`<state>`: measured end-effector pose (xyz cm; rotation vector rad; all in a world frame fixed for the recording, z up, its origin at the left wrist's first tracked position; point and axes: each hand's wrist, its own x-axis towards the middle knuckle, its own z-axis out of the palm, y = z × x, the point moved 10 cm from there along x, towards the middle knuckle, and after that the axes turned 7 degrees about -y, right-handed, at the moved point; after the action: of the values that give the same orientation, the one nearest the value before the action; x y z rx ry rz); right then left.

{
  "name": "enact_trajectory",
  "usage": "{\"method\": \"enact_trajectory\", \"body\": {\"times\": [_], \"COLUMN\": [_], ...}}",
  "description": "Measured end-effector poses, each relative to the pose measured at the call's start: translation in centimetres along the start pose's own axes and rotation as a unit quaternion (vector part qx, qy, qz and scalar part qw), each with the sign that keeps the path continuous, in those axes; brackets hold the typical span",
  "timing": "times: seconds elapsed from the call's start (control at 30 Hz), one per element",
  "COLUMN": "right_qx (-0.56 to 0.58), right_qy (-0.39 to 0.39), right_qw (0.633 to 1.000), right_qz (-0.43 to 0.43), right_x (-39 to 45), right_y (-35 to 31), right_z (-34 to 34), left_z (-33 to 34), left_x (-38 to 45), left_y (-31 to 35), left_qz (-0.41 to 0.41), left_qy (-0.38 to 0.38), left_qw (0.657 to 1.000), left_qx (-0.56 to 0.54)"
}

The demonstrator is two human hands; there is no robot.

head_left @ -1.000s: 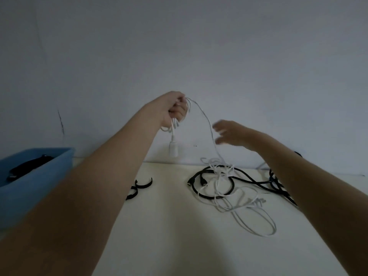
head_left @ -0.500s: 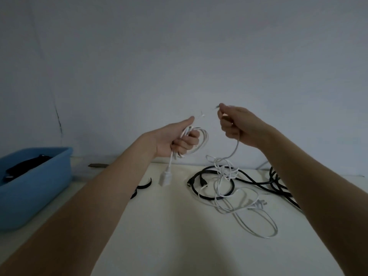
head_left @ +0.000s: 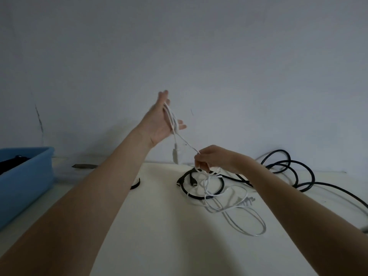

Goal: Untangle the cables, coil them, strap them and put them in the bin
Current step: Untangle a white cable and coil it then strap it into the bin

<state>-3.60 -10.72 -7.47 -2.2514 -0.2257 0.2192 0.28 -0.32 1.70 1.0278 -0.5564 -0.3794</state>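
On the pale table (head_left: 159, 226), the black cable (head_left: 205, 196) sits tangled with the white cable (head_left: 235, 208), bin (head_left: 29, 176) waiting off left. Your left hand (head_left: 159, 122) is spread flat so the loops hang across it, while your right hand (head_left: 211, 158) pinches the strand to feed slack.

Dim, flat, bluish light; soft focus, wide-angle bending at edges.
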Motion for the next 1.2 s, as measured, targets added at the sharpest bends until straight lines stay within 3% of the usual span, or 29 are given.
{"method": "enact_trajectory", "body": {"times": [0.13,0.23,0.3,0.43,0.53,0.6,0.73,0.87,1.03,1.13,1.2], "right_qx": [-0.045,-0.226,-0.315,-0.389,-0.417,-0.415,-0.367,-0.243,-0.03,0.076,0.141], "right_qy": [0.062,0.115,0.113,0.113,0.156,0.187,0.22,0.181,0.059,-0.009,-0.035], "right_qw": [0.995,0.959,0.927,0.891,0.872,0.872,0.887,0.94,0.991,0.991,0.983], "right_qz": [-0.063,-0.125,-0.169,-0.204,-0.202,-0.182,-0.176,-0.156,-0.12,-0.105,-0.111], "right_x": [-0.6,-0.9,-1.0,-1.6,-2.3,-2.5,-2.5,-1.8,-2.6,-2.7,-2.2], "right_y": [-1.2,-5.1,-7.6,-10.4,-10.3,-9.7,-9.5,-8.1,-5.6,-3.9,-3.7], "right_z": [-1.4,-1.7,-0.5,0.2,-1.7,-3.1,-4.5,-5.7,-3.9,-2.6,-1.3], "left_z": [-3.5,-4.6,-4.2,-1.6,0.6,0.8,1.7,2.6,4.8,6.9,7.9], "left_x": [0.9,1.0,1.0,-1.9,-4.3,-4.9,-5.3,-5.8,-6.3,-5.7,-4.5], "left_y": [3.7,3.3,0.8,-4.7,-6.6,-7.0,-7.1,-5.9,-4.8,-3.8,-3.0], "left_qz": [0.043,-0.002,-0.058,-0.199,-0.252,-0.261,-0.273,-0.254,-0.215,-0.158,-0.107], "left_qy": [0.082,0.107,0.061,-0.083,-0.201,-0.222,-0.238,-0.263,-0.302,-0.345,-0.305], "left_qw": [0.995,0.969,0.954,0.93,0.881,0.854,0.863,0.885,0.918,0.925,0.945], "left_qx": [0.026,0.223,0.286,0.298,0.347,0.392,0.353,0.29,0.141,0.019,-0.046]}}
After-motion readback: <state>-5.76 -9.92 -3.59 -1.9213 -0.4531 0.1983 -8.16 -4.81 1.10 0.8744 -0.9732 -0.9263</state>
